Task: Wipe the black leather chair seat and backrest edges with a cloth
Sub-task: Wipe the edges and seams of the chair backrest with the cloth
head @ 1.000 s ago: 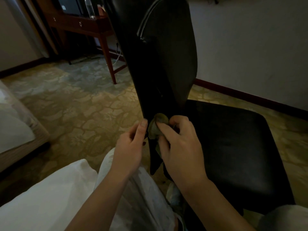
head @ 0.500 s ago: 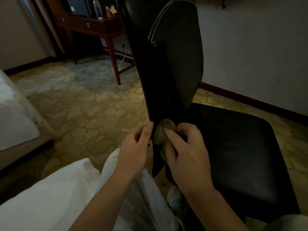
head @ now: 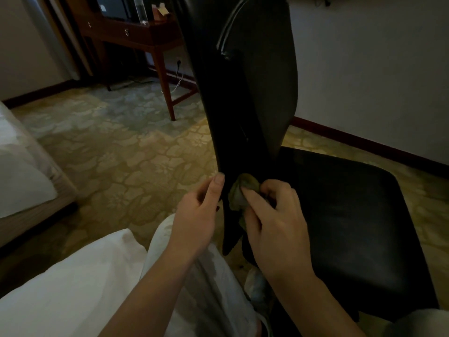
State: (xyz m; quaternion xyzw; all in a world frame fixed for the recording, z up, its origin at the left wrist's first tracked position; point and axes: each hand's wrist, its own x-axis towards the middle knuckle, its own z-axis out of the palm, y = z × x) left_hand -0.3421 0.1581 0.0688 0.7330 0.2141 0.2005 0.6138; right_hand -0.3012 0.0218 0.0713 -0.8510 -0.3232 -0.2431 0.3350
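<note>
Evidently the work is at the lower end of the backrest [head: 245,98], which stands upright, seen almost edge-on, at the left end of the black seat [head: 352,215]. The right hand [head: 274,222] has a greenish cloth [head: 243,190] bunched under its curled fingers. Its forefinger lies along the wad and presses it against the narrow edge of the backrest, low down where the panel tapers. Bunched like this, the cloth makes a firm pad that suits such a thin strip.

The left hand [head: 196,215] comes in from the other side. Its thumb lies flat up the left face of the edge and its fingers bend round toward the back. It seems to pinch the panel and brace it against the push of the wiping hand.

Much is hard to read. The left fingertips are mostly lost behind the panel, so how firmly they grip is a guess. A tail of cloth hangs below the right hand, but its length is hidden. The top of the backrest runs out of frame, the joint between backrest and seat sits in deep shadow, and the chair's legs are out of sight. In this dim light the leather shows no difference between wiped and unwiped parts. Far left, a wooden desk [head: 136,37] with a bottle [head: 141,9] stands on the patterned carpet [head: 121,154].
</note>
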